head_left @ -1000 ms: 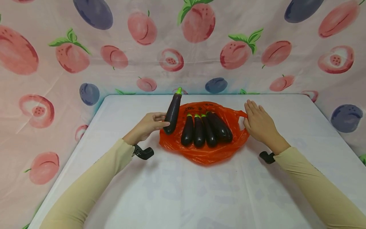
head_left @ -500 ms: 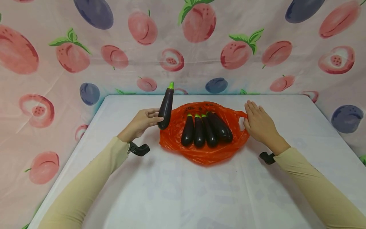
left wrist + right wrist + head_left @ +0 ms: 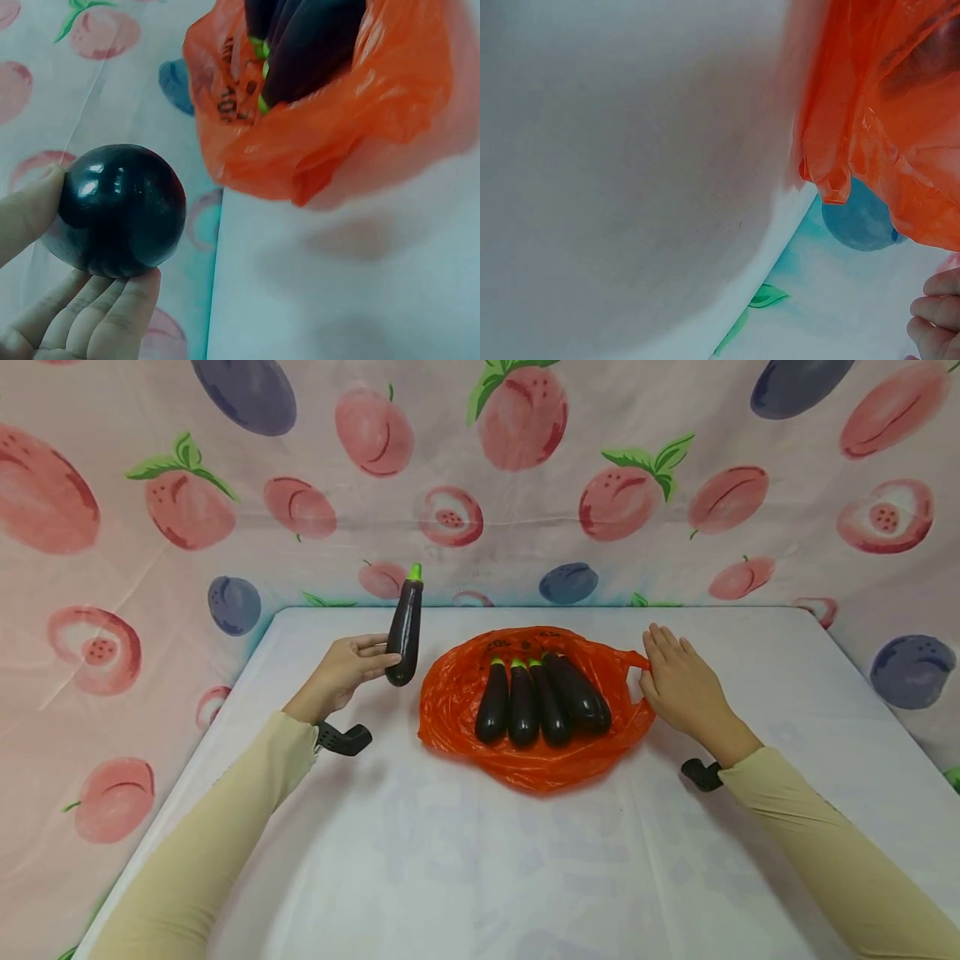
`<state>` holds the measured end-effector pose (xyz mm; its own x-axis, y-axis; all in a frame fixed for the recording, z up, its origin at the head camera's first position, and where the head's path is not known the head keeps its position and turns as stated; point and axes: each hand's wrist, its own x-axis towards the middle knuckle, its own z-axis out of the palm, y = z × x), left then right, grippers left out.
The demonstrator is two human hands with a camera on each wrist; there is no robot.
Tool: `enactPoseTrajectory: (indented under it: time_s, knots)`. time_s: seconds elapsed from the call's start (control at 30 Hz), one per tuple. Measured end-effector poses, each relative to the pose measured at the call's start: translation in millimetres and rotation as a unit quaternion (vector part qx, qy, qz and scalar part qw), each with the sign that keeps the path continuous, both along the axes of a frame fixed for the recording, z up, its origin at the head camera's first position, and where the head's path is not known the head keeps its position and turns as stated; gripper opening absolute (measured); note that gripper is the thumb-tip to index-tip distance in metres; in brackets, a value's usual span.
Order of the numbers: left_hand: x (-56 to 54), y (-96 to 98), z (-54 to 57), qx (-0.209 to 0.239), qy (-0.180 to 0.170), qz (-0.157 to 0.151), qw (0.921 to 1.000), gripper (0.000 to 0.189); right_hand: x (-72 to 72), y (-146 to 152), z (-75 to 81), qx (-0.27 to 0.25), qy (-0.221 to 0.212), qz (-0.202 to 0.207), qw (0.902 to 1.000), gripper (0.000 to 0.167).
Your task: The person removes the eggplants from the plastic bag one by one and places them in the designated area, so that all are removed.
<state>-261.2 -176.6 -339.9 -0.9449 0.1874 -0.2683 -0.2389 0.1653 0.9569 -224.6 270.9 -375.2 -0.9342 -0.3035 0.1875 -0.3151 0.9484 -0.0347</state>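
Observation:
In the head view my left hand (image 3: 341, 670) pinches a dark purple eggplant (image 3: 405, 631) near its rounded bottom end, green stem up and slightly tilted. It is raised to the left of an orange-red plastic bag (image 3: 540, 772), apart from it. The left wrist view looks at the rounded bottom of this eggplant (image 3: 124, 210), thumb on one side and fingers on the other. Several more eggplants (image 3: 522, 706) lie side by side on the bag, stems away from me. My right hand (image 3: 684, 685), fingers straight and together, rests against the bag's right edge by a handle loop.
A white-covered table (image 3: 480, 868) bears the bag. Behind it and at the sides hangs a pink cloth (image 3: 525, 510) printed with peaches and plums. Black wrist-worn devices (image 3: 345, 739) jut out beneath both wrists.
My left hand has carried the eggplant leftward and up, from above the bag's left edge to beyond it. The right hand, the bag and the other eggplants have stayed in place.

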Motion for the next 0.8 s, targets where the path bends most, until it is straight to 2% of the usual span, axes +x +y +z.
enactPoseTrajectory:
  time_s: [0.33, 0.57, 0.8]
  knots:
    - [-7.8, -18.4, 4.8, -0.009, -0.011, 0.041, 0.999, 0.068, 0.8, 0, 0.5, 0.002, -0.015, -0.009, 0.9998, 0.056]
    - [-11.5, -33.5, 4.3, -0.003, -0.016, 0.05, 0.9986, 0.07, -0.2, 1, 0.7, 0.002, -0.015, -0.007, 0.9999, 0.055]
    - [-13.8, -49.2, 0.3, -0.018, -0.02, 0.047, 0.9985, 0.073, -0.3, 1, 1.0, -0.001, -0.019, -0.009, 0.9998, 0.055]
